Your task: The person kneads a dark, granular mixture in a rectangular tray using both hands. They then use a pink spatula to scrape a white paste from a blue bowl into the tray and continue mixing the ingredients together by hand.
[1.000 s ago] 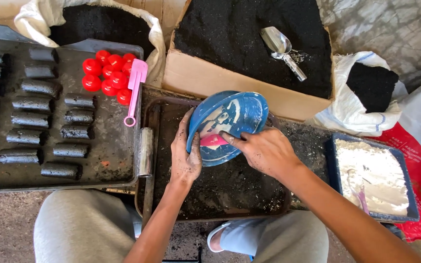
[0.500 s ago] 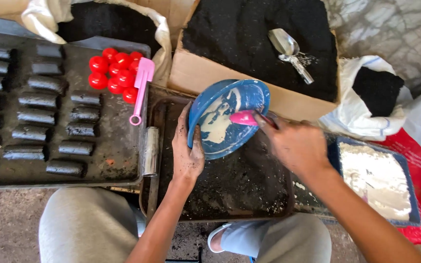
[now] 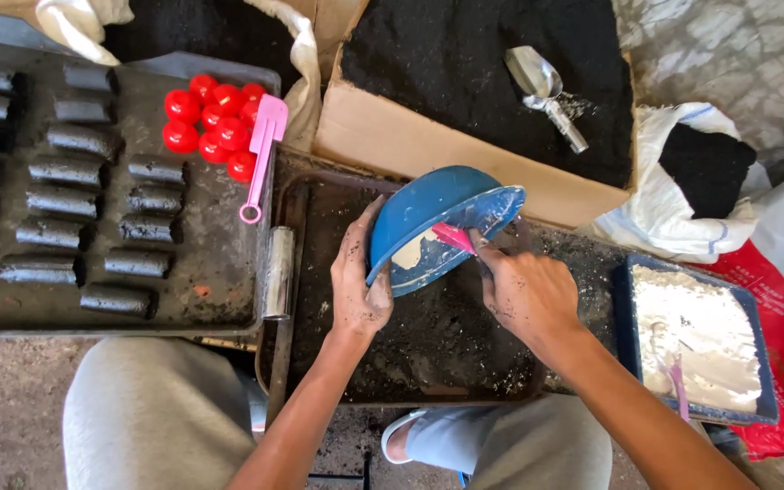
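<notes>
Bowl (image 3: 428,213): blue, white smears inside. Scraper (image 3: 454,237) in it: pink. Balls (image 3: 210,122), far left: red. Spatula (image 3: 261,154) beside them: pink. Powder (image 3: 691,340), right tray: white. Scoop (image 3: 542,86), far: silver.

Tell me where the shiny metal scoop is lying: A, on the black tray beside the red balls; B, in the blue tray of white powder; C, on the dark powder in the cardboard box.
C: the metal scoop lies on the dark powder inside the cardboard box.
</notes>
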